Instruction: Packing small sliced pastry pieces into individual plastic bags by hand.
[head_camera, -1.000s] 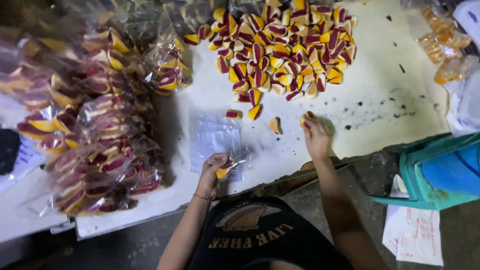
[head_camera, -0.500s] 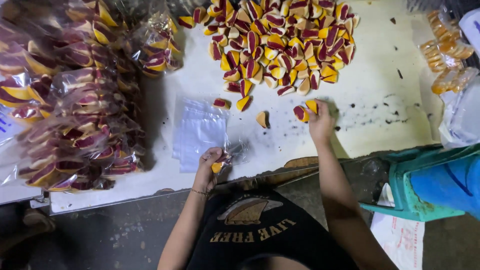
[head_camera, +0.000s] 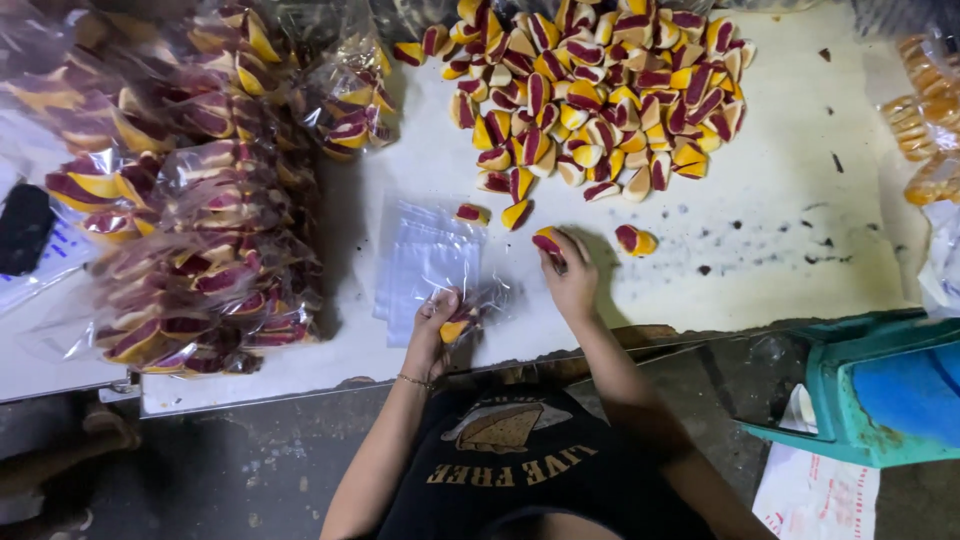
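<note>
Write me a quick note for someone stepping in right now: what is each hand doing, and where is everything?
Left hand: holds a small clear bag with a few wedge sweets in it, at the table's near edge.
Right hand: pinching one red and yellow sweet off the white table.
Loose sweets: big heap at the far side, and a few strays, one just right of the right hand.
Empty bags: stack by the left hand.
Done: filled bags piled on the left.
Left: the held bag looks part full; the heap is still large.
</note>
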